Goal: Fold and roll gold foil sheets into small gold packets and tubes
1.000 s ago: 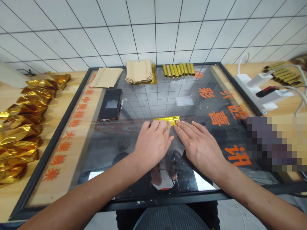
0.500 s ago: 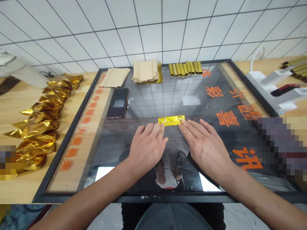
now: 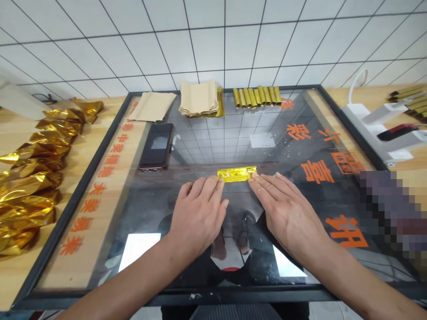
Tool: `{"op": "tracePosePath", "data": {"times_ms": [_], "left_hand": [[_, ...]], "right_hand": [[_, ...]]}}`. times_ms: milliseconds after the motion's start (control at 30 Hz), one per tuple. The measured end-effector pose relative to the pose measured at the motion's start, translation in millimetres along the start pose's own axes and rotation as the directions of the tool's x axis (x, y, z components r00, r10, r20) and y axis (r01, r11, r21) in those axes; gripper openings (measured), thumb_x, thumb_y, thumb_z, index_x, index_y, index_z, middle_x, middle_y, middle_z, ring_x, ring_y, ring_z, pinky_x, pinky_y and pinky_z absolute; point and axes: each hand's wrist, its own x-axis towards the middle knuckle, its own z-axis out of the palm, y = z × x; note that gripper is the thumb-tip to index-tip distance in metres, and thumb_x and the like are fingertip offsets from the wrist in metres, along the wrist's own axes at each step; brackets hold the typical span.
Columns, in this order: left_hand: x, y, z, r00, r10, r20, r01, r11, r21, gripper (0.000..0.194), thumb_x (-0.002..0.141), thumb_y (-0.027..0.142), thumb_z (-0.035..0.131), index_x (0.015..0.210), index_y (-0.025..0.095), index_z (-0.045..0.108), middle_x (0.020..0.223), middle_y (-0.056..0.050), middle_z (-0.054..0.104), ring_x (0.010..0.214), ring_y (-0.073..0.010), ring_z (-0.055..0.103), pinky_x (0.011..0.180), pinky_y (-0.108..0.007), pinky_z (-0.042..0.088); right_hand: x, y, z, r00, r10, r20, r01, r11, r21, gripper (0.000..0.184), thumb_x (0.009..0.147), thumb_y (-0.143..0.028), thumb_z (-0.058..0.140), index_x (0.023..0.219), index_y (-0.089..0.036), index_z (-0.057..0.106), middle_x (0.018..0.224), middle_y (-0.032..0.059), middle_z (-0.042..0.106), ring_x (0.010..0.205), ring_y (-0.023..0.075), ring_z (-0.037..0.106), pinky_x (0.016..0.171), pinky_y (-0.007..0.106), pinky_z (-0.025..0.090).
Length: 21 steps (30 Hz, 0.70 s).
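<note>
A small folded strip of gold foil (image 3: 236, 174) lies flat on the glass-topped board (image 3: 187, 146) in front of me. My left hand (image 3: 198, 214) rests palm down on the glass, fingers stretched out, fingertips touching the strip's left end. My right hand (image 3: 285, 209) lies flat too, fingers extended, tips at the strip's right end. Neither hand holds anything.
A dark phone (image 3: 156, 146) lies left of the strip. At the far edge are a brown paper sheet (image 3: 151, 106), a stack of brown papers (image 3: 199, 98) and a row of gold rolls (image 3: 256, 96). Crumpled gold foil pieces (image 3: 36, 164) pile on the left; a white power strip (image 3: 380, 129) is right.
Both hands have slid back toward me, uncovering more of the gold strip, which was mostly under the left fingers a second ago. The camera view has shifted slightly.
</note>
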Motion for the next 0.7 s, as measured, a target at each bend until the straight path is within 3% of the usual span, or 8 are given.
{"op": "tracePosePath", "data": {"times_ms": [267, 433, 600, 700], "left_hand": [[7, 4, -0.6, 0.995, 0.103, 0.010, -0.103, 0.989, 0.104, 0.039, 0.106, 0.020, 0.049, 0.137, 0.004, 0.067, 0.129, -0.019, 0.068, 0.114, -0.0318, 0.061, 0.093, -0.045, 0.046], [10, 6, -0.3, 0.981, 0.148, 0.127, -0.166, 0.976, 0.142, 0.042, 0.109, 0.022, 0.047, 0.139, -0.001, 0.064, 0.113, -0.017, 0.069, 0.100, -0.0300, 0.060, 0.084, -0.043, 0.047], [18, 20, -4.0, 0.991, 0.104, 0.088, -0.117, 0.982, 0.150, 0.051, 0.111, 0.036, 0.051, 0.149, 0.003, 0.056, 0.111, -0.014, 0.069, 0.103, -0.0294, 0.059, 0.082, -0.041, 0.045], [24, 28, -4.0, 0.993, 0.098, 0.069, -0.108, 0.982, 0.155, 0.042, 0.112, 0.036, 0.048, 0.137, 0.007, 0.065, 0.111, -0.014, 0.070, 0.102, -0.0297, 0.059, 0.080, -0.043, 0.042]], "right_hand": [[3, 1, 1, 1.000, 0.022, 0.008, -0.022, 0.999, 0.040, 0.056, 0.092, 0.004, 0.044, 0.141, -0.005, 0.069, 0.148, 0.0159, 0.070, 0.134, 0.0298, 0.066, 0.125, 0.053, 0.044], [6, -3, 1, 0.997, 0.054, 0.050, -0.056, 0.998, 0.034, 0.052, 0.097, 0.001, 0.045, 0.141, -0.009, 0.069, 0.146, 0.0145, 0.071, 0.134, 0.0279, 0.066, 0.126, 0.050, 0.042], [9, -10, 0, 0.996, 0.073, 0.055, -0.073, 0.997, -0.005, 0.048, 0.103, -0.005, 0.044, 0.145, -0.008, 0.065, 0.145, 0.0161, 0.071, 0.133, 0.0296, 0.065, 0.123, 0.050, 0.042], [10, -14, 0, 0.993, 0.085, 0.078, -0.082, 0.996, -0.039, 0.046, 0.106, -0.010, 0.045, 0.149, -0.009, 0.061, 0.144, 0.0172, 0.072, 0.130, 0.0306, 0.065, 0.121, 0.051, 0.041]]}}
